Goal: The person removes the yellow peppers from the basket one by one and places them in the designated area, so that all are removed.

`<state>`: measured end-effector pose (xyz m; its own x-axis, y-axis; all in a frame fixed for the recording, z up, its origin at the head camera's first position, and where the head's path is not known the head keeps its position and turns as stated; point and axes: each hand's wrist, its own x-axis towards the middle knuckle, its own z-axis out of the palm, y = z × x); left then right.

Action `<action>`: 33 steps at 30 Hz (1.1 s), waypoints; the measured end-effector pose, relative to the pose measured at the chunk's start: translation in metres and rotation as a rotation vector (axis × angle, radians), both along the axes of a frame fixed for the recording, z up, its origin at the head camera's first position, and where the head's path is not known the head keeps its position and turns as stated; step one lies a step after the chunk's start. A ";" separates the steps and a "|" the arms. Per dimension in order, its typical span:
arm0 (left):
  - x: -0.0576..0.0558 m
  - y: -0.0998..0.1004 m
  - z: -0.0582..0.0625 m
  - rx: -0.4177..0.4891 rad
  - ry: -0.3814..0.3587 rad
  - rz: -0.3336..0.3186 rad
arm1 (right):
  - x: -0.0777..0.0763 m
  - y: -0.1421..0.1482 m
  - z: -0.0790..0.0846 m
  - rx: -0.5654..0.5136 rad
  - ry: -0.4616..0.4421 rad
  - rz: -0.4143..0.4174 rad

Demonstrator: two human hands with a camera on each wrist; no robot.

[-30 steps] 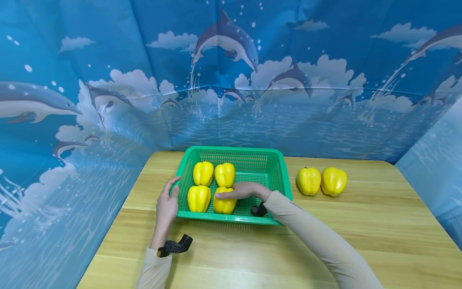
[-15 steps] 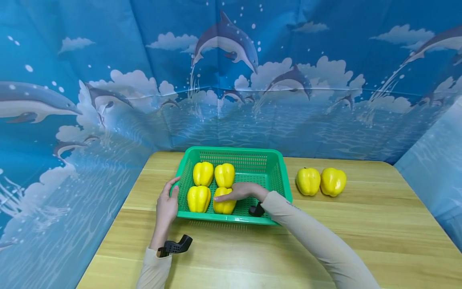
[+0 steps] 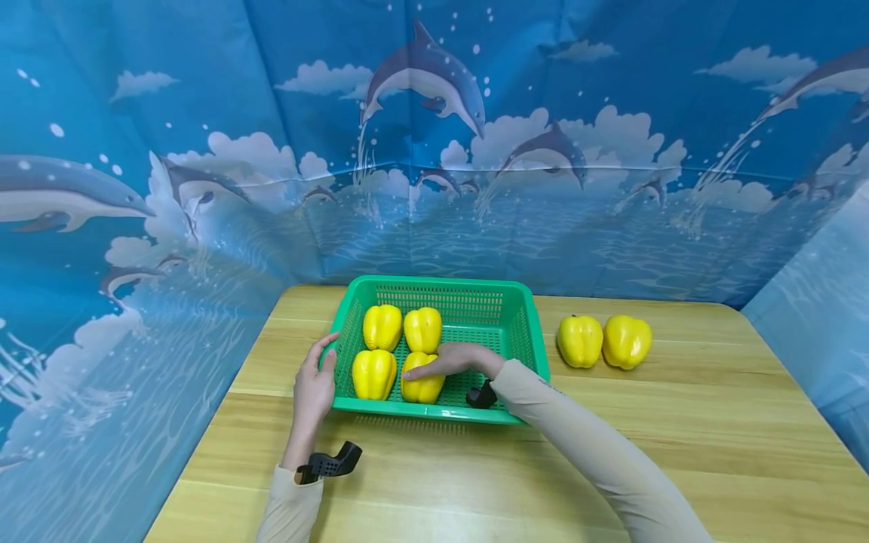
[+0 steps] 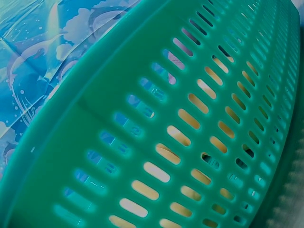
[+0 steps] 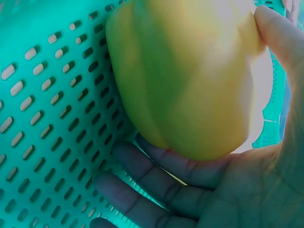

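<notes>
A green plastic basket (image 3: 434, 409) with slotted walls holds several yellow bell peppers on its left side. My right hand (image 3: 462, 357) reaches in and grips the front pepper nearest the basket's middle (image 3: 421, 388). In the right wrist view, the thumb lies on one side of this bell pepper (image 5: 190, 85) and the fingers reach under its end. My left hand (image 3: 314, 386) touches the basket's left rim from outside, thumb and forefinger apart. Only the basket's slotted wall (image 4: 71, 128) and a backdrop show in the left wrist view; the hand is out of sight there.
Two more yellow bell peppers, one left (image 3: 580, 341) and one right (image 3: 627, 342), sit side by side on the wooden table (image 3: 713, 422), right of the basket. A blue dolphin-print curtain (image 3: 434, 226) hangs behind the table's back edge.
My right wrist and forearm have shifted slightly left, while the fingers stay at the same pepper. The left hand, basket and other peppers keep their places.
</notes>
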<state>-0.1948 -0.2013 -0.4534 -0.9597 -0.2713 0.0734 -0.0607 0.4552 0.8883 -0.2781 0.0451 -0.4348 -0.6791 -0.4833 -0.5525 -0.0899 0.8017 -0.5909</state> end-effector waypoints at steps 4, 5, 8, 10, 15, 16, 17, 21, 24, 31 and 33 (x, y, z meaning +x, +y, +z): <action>0.000 0.000 0.000 0.000 -0.001 -0.003 | 0.000 0.000 0.000 0.006 0.003 -0.020; 0.000 0.000 0.000 0.000 0.000 -0.004 | 0.000 0.000 0.000 0.005 0.005 -0.026; 0.001 0.001 -0.001 0.003 0.000 -0.007 | 0.000 0.001 -0.001 0.000 0.014 -0.040; 0.001 0.001 -0.001 0.007 0.000 -0.008 | 0.000 0.003 -0.001 -0.006 0.020 -0.046; 0.001 0.001 -0.002 0.009 -0.002 -0.010 | 0.002 0.007 0.001 -0.089 0.026 -0.008; 0.001 0.001 -0.002 0.009 -0.002 -0.010 | 0.002 0.007 0.002 -0.116 0.022 0.004; 0.000 0.001 -0.002 0.006 -0.003 -0.010 | 0.001 0.008 0.003 -0.143 0.016 0.013; 0.000 0.001 -0.002 0.000 -0.002 -0.009 | 0.000 0.010 0.007 -0.230 -0.027 0.039; -0.001 0.000 -0.002 -0.002 0.003 -0.005 | -0.001 0.012 0.009 -0.257 -0.047 0.042; -0.001 -0.001 -0.002 0.005 0.004 -0.010 | -0.001 0.017 0.014 -0.297 -0.094 -0.015; -0.001 -0.001 -0.002 0.001 0.002 -0.012 | -0.001 0.018 0.016 -0.341 -0.116 -0.030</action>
